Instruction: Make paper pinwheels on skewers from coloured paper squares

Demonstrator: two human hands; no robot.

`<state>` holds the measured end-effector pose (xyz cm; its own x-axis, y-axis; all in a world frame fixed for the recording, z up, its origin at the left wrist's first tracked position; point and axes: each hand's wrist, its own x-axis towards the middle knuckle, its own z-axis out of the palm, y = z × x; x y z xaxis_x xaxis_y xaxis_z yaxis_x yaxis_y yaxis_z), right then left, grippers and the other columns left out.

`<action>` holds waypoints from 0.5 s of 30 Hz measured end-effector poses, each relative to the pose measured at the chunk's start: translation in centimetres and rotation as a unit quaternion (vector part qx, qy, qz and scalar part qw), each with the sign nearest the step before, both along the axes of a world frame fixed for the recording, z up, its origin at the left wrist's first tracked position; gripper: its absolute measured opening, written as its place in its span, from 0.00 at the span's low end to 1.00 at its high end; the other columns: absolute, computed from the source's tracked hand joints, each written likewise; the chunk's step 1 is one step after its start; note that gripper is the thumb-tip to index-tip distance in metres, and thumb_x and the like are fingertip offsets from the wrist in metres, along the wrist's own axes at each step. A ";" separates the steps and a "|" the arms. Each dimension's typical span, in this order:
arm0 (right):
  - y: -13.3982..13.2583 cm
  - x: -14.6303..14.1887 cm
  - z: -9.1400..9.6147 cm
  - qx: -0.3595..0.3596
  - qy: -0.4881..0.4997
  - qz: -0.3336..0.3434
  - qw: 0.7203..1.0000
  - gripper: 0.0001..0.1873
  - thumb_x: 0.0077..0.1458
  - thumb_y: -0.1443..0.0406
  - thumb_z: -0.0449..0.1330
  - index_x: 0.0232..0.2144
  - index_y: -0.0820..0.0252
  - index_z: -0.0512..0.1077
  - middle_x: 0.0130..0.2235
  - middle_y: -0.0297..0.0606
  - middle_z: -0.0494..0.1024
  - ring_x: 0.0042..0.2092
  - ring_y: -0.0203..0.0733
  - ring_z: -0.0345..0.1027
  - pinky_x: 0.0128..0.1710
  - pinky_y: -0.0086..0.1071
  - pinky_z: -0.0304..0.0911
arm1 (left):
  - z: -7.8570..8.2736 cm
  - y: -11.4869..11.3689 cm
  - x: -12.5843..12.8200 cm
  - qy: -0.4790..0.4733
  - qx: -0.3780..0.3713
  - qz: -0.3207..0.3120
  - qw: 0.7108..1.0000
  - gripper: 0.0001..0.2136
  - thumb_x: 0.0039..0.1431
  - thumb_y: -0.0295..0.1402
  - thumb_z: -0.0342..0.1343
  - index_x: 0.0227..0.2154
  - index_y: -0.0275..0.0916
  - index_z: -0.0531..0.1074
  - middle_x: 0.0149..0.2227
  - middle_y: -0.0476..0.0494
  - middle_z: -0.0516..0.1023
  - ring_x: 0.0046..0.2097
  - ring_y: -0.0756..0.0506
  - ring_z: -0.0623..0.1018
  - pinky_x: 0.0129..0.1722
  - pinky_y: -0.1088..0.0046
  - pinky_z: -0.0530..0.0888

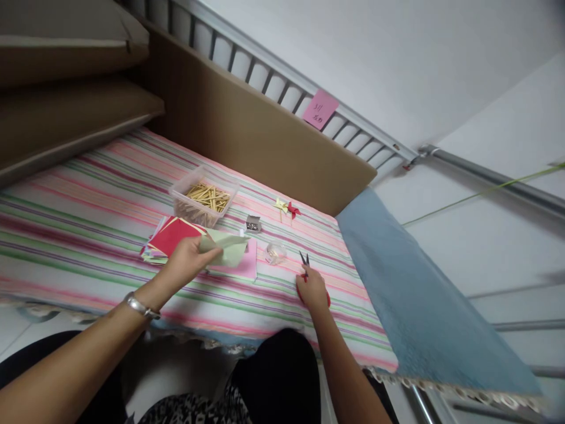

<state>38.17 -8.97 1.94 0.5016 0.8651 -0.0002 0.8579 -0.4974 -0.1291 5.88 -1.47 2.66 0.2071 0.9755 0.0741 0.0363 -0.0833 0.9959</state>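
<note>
My left hand (192,256) pinches a light green sheet of paper (229,250), which is bent and held above a pink sheet (242,266). Just left of it lies a stack of coloured paper, with a red sheet (174,234) on top. Over on the right, my right hand (312,287) is closed around a pair of scissors (305,259) with red handles; the dark blades point away from me, slightly apart. Between the hands stands a small clear round container (276,253) with tiny pieces inside. Two small pinwheels, one yellow (281,205) and one red (293,209), lie farther back.
A clear plastic box (203,197) of thin wooden sticks stands behind the paper stack. Beside it sits a small grey box (253,224). A cardboard panel (256,129) borders the striped cloth (110,194) at the back. Brown boxes (70,112) rise at left.
</note>
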 end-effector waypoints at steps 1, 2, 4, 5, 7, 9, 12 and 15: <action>-0.2 -1.7 0.9 0.022 0.024 0.022 0.999 0.23 0.58 0.64 0.51 0.55 0.61 0.68 0.54 0.46 0.74 0.56 0.45 0.68 0.54 0.34 0.62 | -0.1 -0.1 0.0 0.031 0.065 -0.001 0.997 0.07 0.48 0.36 0.60 0.23 0.38 0.78 0.27 0.43 0.80 0.31 0.43 0.78 0.32 0.68 0.72; -0.6 -3.6 1.9 0.053 0.067 0.049 0.995 0.21 0.59 0.63 0.50 0.53 0.58 0.69 0.51 0.42 0.76 0.52 0.42 0.71 0.51 0.31 0.65 | -0.2 -0.2 0.1 0.059 0.131 -0.003 0.990 0.06 0.51 0.34 0.59 0.26 0.38 0.78 0.29 0.43 0.80 0.33 0.42 0.78 0.35 0.68 0.72; -1.4 -7.7 3.7 0.199 0.297 0.122 0.926 0.18 0.55 0.61 0.56 0.47 0.61 0.73 0.43 0.43 0.80 0.42 0.44 0.77 0.44 0.35 0.70 | -0.3 -0.4 0.2 0.097 0.241 -0.009 0.966 0.06 0.54 0.31 0.57 0.31 0.40 0.79 0.33 0.43 0.81 0.38 0.42 0.78 0.40 0.67 0.72; -1.8 -9.7 4.3 0.242 0.369 0.141 0.887 0.16 0.53 0.60 0.59 0.44 0.60 0.74 0.38 0.41 0.81 0.37 0.44 0.77 0.39 0.35 0.71 | -0.4 -0.4 0.3 0.105 0.277 -0.011 0.955 0.07 0.55 0.30 0.56 0.32 0.41 0.79 0.34 0.43 0.81 0.40 0.43 0.78 0.42 0.66 0.71; -2.4 -13.1 4.9 0.288 0.471 0.156 0.819 0.14 0.53 0.61 0.59 0.42 0.59 0.74 0.33 0.38 0.81 0.30 0.40 0.76 0.35 0.34 0.71 | -0.4 -0.5 0.5 0.095 0.298 -0.001 0.950 0.06 0.55 0.30 0.57 0.33 0.42 0.79 0.35 0.43 0.81 0.41 0.43 0.78 0.44 0.66 0.71; -2.8 -15.4 4.6 0.288 0.532 0.139 0.784 0.11 0.53 0.62 0.59 0.39 0.59 0.75 0.31 0.37 0.80 0.28 0.38 0.75 0.33 0.32 0.71 | -0.5 -0.5 0.7 0.054 0.246 0.026 0.968 0.05 0.53 0.33 0.59 0.31 0.41 0.79 0.34 0.43 0.81 0.40 0.42 0.78 0.43 0.66 0.72; -3.0 -16.9 3.3 0.253 0.562 0.108 0.780 0.09 0.50 0.62 0.62 0.35 0.60 0.75 0.29 0.36 0.80 0.28 0.38 0.75 0.31 0.32 0.70 | -0.6 -0.4 1.0 -0.069 0.030 0.056 0.996 0.08 0.47 0.38 0.63 0.27 0.38 0.79 0.30 0.44 0.81 0.35 0.42 0.79 0.36 0.67 0.73; -2.9 -17.2 2.1 0.221 0.570 0.077 0.788 0.11 0.49 0.61 0.63 0.36 0.59 0.75 0.32 0.37 0.80 0.32 0.40 0.75 0.33 0.32 0.69 | -0.3 -0.4 1.4 -0.236 -0.156 0.054 0.958 0.15 0.40 0.37 0.68 0.33 0.36 0.79 0.31 0.43 0.83 0.34 0.42 0.80 0.34 0.69 0.74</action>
